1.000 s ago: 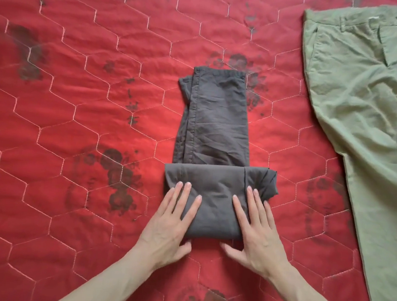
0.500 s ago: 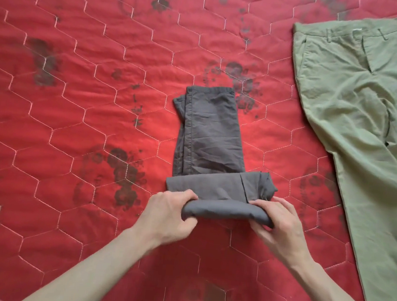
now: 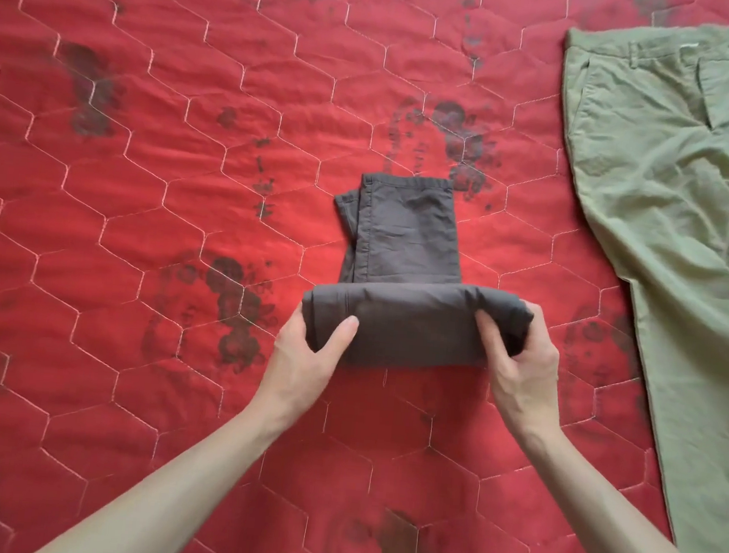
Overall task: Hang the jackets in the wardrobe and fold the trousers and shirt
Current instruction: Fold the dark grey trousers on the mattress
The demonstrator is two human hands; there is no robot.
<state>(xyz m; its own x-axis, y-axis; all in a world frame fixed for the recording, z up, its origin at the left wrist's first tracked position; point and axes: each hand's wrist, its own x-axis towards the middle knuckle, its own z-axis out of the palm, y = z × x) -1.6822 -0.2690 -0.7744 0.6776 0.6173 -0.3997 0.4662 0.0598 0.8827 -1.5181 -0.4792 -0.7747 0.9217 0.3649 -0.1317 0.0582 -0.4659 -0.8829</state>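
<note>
Rolled further: grey trousers [image 3: 398, 323] now thick roll w/ L hand [image 3: 307, 350] & R hand [image 3: 518, 360] gripping ends.

We seem to be in a home bedroom: a red quilted bedspread [image 3: 143, 168] fills our view, with trousers [image 3: 676, 215] spread on it.

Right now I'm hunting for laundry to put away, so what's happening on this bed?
A person is rolling up dark grey trousers on the red quilt. The left hand and right hand each grip an end of the rolled part, with the far end lying flat. Green trousers lie spread out to the right, not yet folded.
</note>
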